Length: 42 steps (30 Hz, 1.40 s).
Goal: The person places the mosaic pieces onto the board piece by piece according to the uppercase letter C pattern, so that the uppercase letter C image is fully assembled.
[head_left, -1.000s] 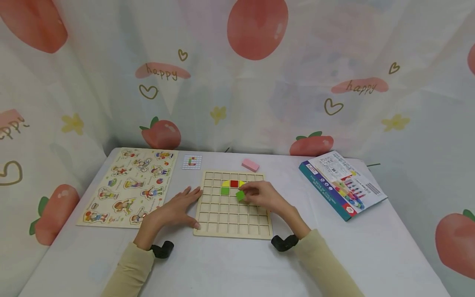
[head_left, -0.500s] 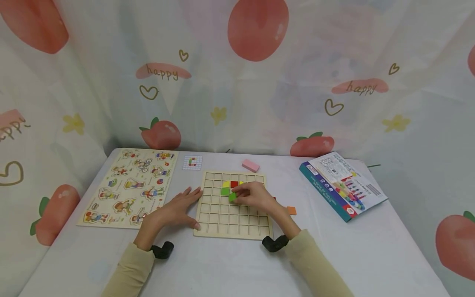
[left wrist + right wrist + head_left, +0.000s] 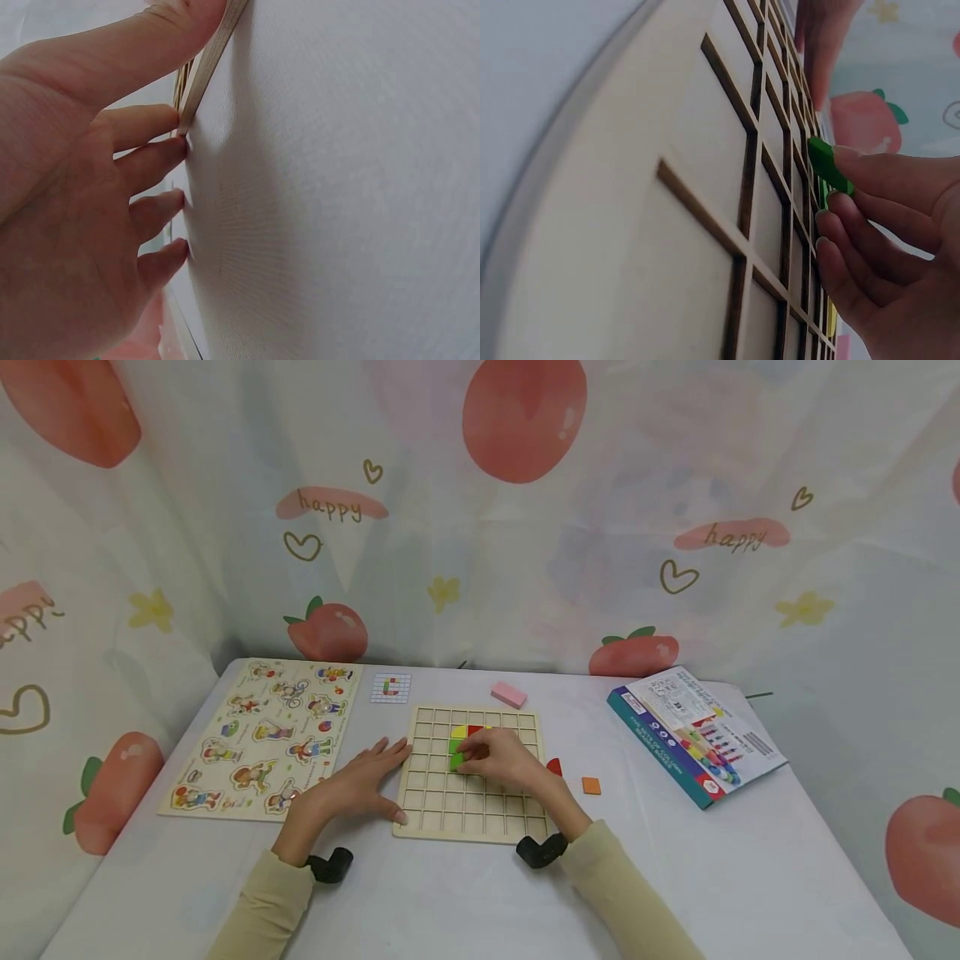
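Observation:
A wooden grid board (image 3: pixel 431 823) lies in the middle of the table. In its upper cells sit a yellow piece (image 3: pixel 459 732), a red tile (image 3: pixel 475 731) and a green tile (image 3: pixel 454 746); another yellow piece is mostly hidden behind my right hand (image 3: pixel 504 757). That hand pinches a second green tile (image 3: pixel 826 161) between thumb and fingers, right at the cell below the first green one. The right wrist view shows this tile tilted against the grid. My left hand (image 3: pixel 358 790) rests along the board's left side, fingertips at its edge and thumb at the lower left corner.
Right of the board lie an orange square tile (image 3: pixel 591 786) and a red piece (image 3: pixel 554 767). Behind it are a small pattern card (image 3: pixel 391 688) and a pink block (image 3: pixel 509 695). A picture puzzle board (image 3: pixel 251 739) lies at left, a flat box (image 3: pixel 693 735) at right.
My right hand has moved left across the board with the green tile, reaching the cell under the other green one. The orange tile and red piece have come into view. My left hand stays put.

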### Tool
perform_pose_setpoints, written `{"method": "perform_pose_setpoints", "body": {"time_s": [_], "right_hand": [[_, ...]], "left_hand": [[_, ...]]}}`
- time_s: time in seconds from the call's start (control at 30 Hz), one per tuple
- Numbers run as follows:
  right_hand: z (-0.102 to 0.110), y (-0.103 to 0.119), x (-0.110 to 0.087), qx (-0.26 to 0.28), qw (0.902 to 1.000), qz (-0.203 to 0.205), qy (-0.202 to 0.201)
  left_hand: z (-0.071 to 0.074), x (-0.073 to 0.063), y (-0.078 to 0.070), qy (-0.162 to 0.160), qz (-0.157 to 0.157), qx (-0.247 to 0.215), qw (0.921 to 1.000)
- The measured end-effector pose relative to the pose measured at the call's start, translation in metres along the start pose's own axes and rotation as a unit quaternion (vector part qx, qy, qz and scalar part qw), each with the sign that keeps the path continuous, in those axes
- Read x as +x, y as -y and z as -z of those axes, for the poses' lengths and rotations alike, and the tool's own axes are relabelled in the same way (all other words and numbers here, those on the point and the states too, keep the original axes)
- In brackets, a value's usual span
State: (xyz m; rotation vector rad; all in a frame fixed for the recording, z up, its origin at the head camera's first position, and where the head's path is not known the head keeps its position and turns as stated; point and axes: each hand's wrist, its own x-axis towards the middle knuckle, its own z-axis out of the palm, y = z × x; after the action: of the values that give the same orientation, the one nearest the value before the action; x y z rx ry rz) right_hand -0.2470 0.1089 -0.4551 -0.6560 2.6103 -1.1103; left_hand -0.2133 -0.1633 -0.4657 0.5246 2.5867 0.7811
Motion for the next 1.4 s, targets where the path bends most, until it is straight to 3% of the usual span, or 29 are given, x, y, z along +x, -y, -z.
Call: {"method": "perform_pose_setpoints", "body": {"time_s": [0.47,0.67,1.4], "right_hand": [[-0.004,0.003,0.004,-0.042,0.9991,0.005,0.0],[-0.001,0.001,-0.004,-0.035,0.9993,0.013,-0.001],[0.032,-0.031,-0.052,0.001,0.9936,-0.039,-0.106]], "left_hand": [[0.0,0.0,-0.001,-0.003,-0.002,-0.001,1.0],[0.0,0.0,-0.002,-0.002,0.0,0.0,1.0],[0.001,-0.001,-0.002,-0.002,-0.002,0.001,1.0]]}}
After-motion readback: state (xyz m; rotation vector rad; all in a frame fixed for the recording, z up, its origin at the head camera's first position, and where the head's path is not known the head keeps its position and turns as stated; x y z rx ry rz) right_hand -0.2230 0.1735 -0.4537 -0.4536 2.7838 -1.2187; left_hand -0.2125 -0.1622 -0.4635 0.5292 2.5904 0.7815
